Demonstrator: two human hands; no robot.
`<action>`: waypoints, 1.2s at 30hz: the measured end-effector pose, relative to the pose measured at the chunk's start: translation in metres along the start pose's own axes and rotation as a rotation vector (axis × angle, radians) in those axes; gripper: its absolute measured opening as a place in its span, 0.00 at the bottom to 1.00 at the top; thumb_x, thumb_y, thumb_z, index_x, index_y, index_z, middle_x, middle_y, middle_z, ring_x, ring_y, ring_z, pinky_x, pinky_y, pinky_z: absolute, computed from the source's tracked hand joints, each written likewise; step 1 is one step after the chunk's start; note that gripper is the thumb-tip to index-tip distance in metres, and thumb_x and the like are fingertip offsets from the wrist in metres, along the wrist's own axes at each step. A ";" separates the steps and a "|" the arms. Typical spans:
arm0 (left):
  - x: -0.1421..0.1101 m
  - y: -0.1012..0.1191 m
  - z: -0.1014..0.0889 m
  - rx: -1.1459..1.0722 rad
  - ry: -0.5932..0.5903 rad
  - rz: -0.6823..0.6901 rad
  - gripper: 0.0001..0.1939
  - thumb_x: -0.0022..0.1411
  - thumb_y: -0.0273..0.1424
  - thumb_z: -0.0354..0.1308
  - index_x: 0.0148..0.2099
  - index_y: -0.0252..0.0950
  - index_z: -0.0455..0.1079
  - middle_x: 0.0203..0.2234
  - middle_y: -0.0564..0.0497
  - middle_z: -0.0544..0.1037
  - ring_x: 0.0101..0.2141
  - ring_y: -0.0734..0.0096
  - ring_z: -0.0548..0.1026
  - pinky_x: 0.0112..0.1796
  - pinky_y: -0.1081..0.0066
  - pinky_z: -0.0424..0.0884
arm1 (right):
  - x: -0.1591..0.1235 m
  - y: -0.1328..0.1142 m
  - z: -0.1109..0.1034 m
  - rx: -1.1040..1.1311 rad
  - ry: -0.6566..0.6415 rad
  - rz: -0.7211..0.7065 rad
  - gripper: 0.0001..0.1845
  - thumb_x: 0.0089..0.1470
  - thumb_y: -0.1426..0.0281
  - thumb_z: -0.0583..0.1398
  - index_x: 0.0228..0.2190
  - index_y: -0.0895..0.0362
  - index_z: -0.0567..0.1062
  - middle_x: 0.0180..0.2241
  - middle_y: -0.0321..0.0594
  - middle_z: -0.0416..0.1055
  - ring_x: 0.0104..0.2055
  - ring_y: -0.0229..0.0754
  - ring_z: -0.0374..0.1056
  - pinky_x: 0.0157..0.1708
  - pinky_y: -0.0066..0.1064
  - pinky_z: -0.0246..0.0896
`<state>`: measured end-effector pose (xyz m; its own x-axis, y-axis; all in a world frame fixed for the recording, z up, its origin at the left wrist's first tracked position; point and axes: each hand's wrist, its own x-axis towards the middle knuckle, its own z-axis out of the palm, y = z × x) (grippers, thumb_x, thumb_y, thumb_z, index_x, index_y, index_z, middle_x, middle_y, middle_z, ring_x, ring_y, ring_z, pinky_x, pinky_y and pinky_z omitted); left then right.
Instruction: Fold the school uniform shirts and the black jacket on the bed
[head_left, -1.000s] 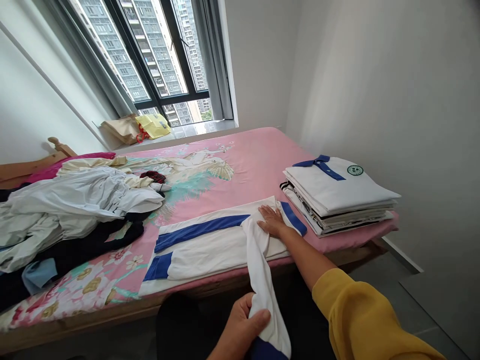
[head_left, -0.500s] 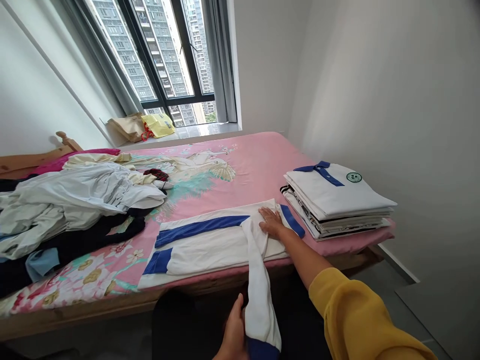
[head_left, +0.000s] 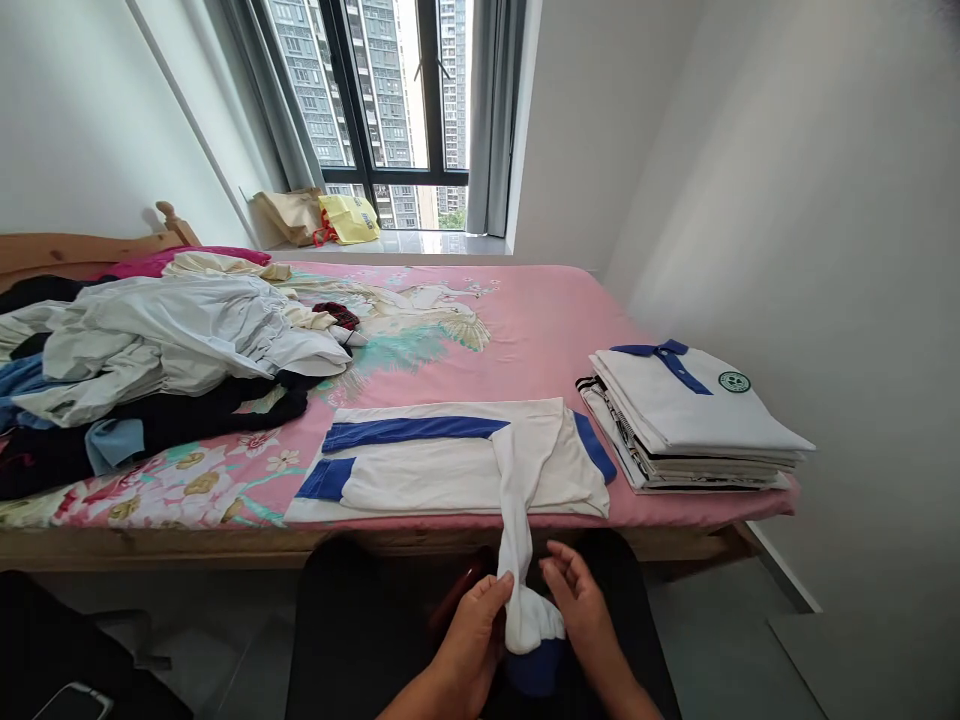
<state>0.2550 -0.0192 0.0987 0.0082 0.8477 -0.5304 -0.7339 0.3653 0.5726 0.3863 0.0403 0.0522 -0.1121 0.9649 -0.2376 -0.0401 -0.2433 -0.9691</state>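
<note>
A white shirt with blue bands [head_left: 427, 480] lies partly folded along the front edge of the bed. One of its sleeves [head_left: 517, 530] hangs off the edge toward me, its blue cuff [head_left: 536, 668] lowest. My left hand [head_left: 476, 630] grips this sleeve above the cuff, thumb on top of the cloth. To the right of the sleeve is my right hand [head_left: 585, 610], fingers apart and slightly curled, close to the cuff. Whether its fingertips touch the cloth I cannot tell.
A neat stack of folded shirts [head_left: 690, 420] stands at the bed's right end. Loose clothes [head_left: 187, 340] are heaped on the left. The pink floral bedsheet [head_left: 525, 310] shows between them. Bags [head_left: 349, 218] rest on the windowsill; a phone [head_left: 75, 703] is at lower left.
My right hand has left the shirt on the bed and come down beside the hanging sleeve. My left hand now holds the sleeve with the thumb over it. The view has shifted.
</note>
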 end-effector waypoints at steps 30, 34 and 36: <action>0.007 -0.001 -0.011 0.098 0.197 0.265 0.16 0.45 0.40 0.65 0.31 0.35 0.66 0.20 0.57 0.70 0.22 0.77 0.65 0.25 0.75 0.61 | 0.017 -0.001 0.023 0.200 0.173 -0.012 0.19 0.44 0.53 0.62 0.27 0.56 0.67 0.25 0.33 0.65 0.28 0.36 0.62 0.28 0.27 0.63; 0.007 -0.005 -0.012 0.070 0.200 0.242 0.15 0.44 0.35 0.66 0.32 0.35 0.67 0.23 0.55 0.72 0.24 0.75 0.67 0.28 0.74 0.64 | 0.024 0.004 0.017 0.087 0.219 0.064 0.23 0.42 0.51 0.62 0.32 0.56 0.69 0.29 0.35 0.68 0.30 0.38 0.64 0.25 0.28 0.63; 0.006 -0.004 -0.010 0.050 0.172 0.221 0.15 0.43 0.35 0.67 0.32 0.35 0.68 0.23 0.54 0.73 0.24 0.75 0.67 0.29 0.74 0.64 | 0.029 0.007 0.019 -0.005 0.111 0.097 0.24 0.41 0.50 0.62 0.32 0.57 0.70 0.28 0.36 0.69 0.29 0.39 0.64 0.24 0.28 0.61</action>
<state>0.2511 -0.0193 0.0868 -0.2669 0.8326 -0.4853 -0.6706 0.2012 0.7140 0.3635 0.0643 0.0401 -0.0044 0.9418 -0.3360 -0.0296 -0.3360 -0.9414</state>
